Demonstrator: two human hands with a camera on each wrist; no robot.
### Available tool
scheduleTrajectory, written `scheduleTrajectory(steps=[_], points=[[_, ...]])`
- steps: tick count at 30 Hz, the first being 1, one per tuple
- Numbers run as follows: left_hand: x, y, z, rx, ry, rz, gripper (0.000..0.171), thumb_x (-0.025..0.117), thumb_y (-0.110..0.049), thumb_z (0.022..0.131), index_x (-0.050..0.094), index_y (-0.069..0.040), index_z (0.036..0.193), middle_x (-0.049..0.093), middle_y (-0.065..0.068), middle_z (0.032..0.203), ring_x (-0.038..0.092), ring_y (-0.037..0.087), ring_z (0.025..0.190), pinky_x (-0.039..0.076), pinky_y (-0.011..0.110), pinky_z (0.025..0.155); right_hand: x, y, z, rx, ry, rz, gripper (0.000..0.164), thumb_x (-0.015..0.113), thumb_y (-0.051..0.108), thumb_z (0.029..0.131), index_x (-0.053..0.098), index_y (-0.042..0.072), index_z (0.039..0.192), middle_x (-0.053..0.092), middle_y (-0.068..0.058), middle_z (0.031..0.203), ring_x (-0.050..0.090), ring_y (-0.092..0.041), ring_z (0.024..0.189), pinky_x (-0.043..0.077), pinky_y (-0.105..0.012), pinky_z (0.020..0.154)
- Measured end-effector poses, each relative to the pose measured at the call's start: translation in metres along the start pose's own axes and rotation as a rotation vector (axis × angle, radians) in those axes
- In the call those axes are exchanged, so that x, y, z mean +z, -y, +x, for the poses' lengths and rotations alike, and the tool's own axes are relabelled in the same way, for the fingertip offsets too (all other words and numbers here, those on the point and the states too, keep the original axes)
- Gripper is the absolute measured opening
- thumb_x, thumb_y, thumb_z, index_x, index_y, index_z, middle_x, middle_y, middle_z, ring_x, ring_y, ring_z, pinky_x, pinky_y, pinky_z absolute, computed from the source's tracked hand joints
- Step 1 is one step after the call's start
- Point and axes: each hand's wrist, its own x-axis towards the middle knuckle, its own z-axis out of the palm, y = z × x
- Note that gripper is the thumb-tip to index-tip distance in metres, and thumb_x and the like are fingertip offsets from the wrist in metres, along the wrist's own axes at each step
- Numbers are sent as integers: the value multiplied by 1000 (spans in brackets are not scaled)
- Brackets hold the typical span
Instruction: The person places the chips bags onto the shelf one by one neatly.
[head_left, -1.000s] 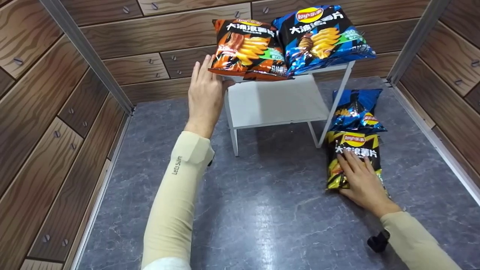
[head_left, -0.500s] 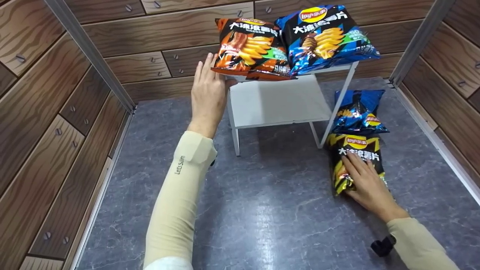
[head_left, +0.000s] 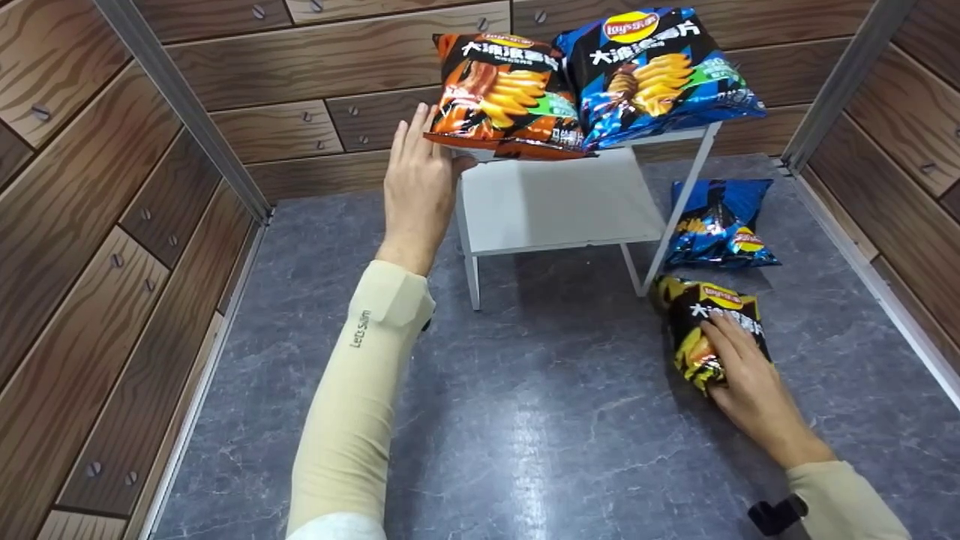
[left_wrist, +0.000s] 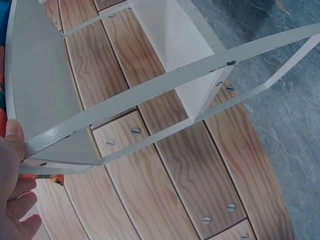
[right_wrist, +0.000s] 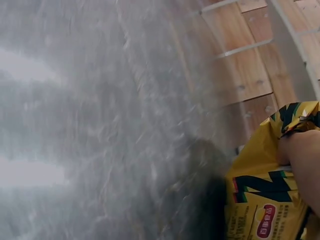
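My right hand grips a yellow-and-black bag of potato chips, fingers over its front and thumb at its near side. In the right wrist view the bag's yellow back shows, creased where the thumb presses in. My left hand holds the front left corner of a white two-tier rack; the left wrist view shows the thumb at the corner of its frame. On the rack's top lie an orange chip bag and a blue chip bag, side by side.
Another blue chip bag lies on the grey floor right of the rack, beyond the yellow one. Wood-patterned walls with metal edge strips close in the back and both sides.
The yellow chip bag has tilted and shifted towards me and slightly right with my right hand, leaving a gap to the blue bag behind it. My left hand keeps its place on the rack.
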Motion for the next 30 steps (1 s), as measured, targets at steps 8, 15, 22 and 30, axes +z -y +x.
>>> scheduleTrajectory(steps=[8, 15, 22, 30], points=[[0, -1, 0, 0, 9, -9, 69, 49, -44, 91, 46, 0, 145, 50, 17, 149, 38, 29, 146, 22, 41, 125, -18, 22, 2, 62, -55, 11, 86, 65, -23, 50, 53, -8, 133, 53, -28, 140, 49, -51, 127, 17, -17, 121], [0, -1, 0, -6, 8, -5, 69, 49, -44, 92, 46, -1, 145, 50, 17, 149, 38, 28, 146, 22, 41, 125, -31, 41, 5, 21, -80, 30, 89, 64, -25, 46, 55, -8, 133, 54, -29, 138, 52, -52, 122, 16, -13, 120], [-1, -1, 1, -1, 28, 0, 68, 48, -44, 93, 46, -1, 146, 48, 17, 150, 38, 28, 146, 23, 41, 124, -37, 63, 19, -42, -106, 80, 96, 70, -28, 44, 55, -4, 136, 54, -25, 141, 49, -38, 136, 23, -19, 121], [-1, 1, -1, 18, 22, 56, 68, 46, -45, 95, 45, 0, 146, 49, 18, 150, 38, 28, 146, 25, 41, 124, -39, 83, 44, -129, -130, 122, 95, 74, -31, 45, 56, -6, 135, 55, -23, 142, 49, -39, 135, 28, -26, 121]])
